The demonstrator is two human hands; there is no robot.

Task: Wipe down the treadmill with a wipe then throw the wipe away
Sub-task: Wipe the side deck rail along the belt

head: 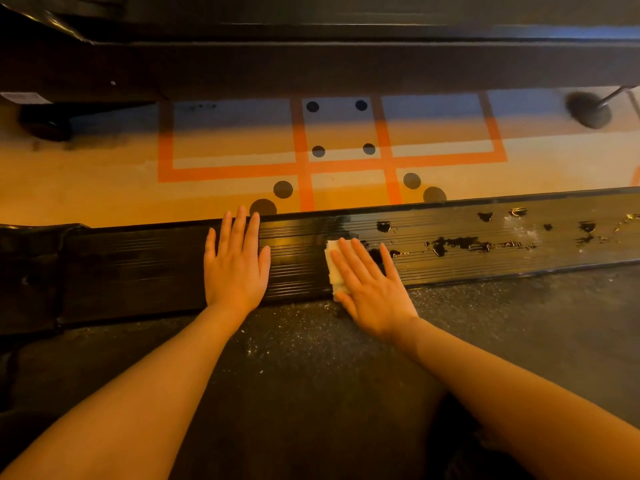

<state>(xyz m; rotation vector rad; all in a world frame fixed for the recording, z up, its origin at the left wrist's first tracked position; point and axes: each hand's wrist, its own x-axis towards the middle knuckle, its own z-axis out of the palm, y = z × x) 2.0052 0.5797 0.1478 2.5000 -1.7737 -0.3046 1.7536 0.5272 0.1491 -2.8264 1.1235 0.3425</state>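
The treadmill's black ribbed side rail (467, 258) runs across the view from left to right, with the dark, dusty belt (311, 375) in front of it. My right hand (372, 285) lies flat with straight fingers and presses a folded white wipe (333, 266) onto the rail. The wipe shows only at the hand's left edge. My left hand (235, 261) rests flat and open on the rail, a little to the left of the wipe. Right of the wipe the rail carries worn, chipped patches and pale specks; between the hands it looks glossy.
Beyond the rail lies a tan floor with an orange tape grid (304, 168) and black dots. A dark machine frame (311, 57) crosses the top, with a wheel (45, 124) at the left and a round foot (588, 110) at the right.
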